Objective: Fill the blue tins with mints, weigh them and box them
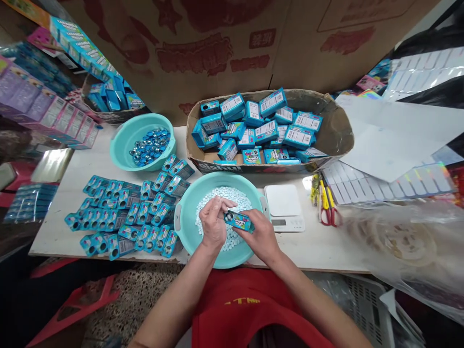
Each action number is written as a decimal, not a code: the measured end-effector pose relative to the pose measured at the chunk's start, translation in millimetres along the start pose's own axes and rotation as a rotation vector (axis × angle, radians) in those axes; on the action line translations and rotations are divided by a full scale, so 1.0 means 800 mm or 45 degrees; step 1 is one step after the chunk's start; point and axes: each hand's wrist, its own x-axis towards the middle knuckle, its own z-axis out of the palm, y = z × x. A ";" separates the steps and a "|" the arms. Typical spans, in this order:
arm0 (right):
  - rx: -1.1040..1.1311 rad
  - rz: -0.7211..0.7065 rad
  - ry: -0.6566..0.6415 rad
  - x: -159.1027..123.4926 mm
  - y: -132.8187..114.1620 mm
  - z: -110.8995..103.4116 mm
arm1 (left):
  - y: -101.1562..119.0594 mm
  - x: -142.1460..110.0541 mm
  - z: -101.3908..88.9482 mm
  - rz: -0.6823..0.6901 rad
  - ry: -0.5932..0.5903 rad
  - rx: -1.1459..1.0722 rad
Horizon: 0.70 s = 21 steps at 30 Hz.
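Note:
My right hand [261, 237] grips a small blue candy box [239, 221], tilted, its printed front and round hole facing up. Close against the holed end of that box is my left hand [213, 223], fingers curled together; what they hold, if anything, is hidden. Both hands are above a turquoise basin [192, 191] with side handles. Many small pale candies [232, 194] lie spread over its bottom.
Blue boxes [108, 212] stand in rows at left, below a turquoise bowl [118, 145] of shiny blue-and-silver pieces [150, 147]. A cut-down carton [337, 130] behind holds more boxes. At right are a white scale [284, 200], yellow-handled scissors [329, 205] and plastic bags [391, 241].

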 end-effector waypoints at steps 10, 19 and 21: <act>0.098 0.079 0.079 0.001 0.010 -0.002 | 0.013 0.004 0.002 -0.255 -0.099 -0.150; 0.311 0.231 0.359 -0.010 0.018 -0.046 | -0.010 0.020 -0.071 -0.227 -0.136 0.948; 0.267 0.301 0.556 -0.007 0.035 -0.064 | -0.022 0.017 -0.102 -0.133 -0.359 1.418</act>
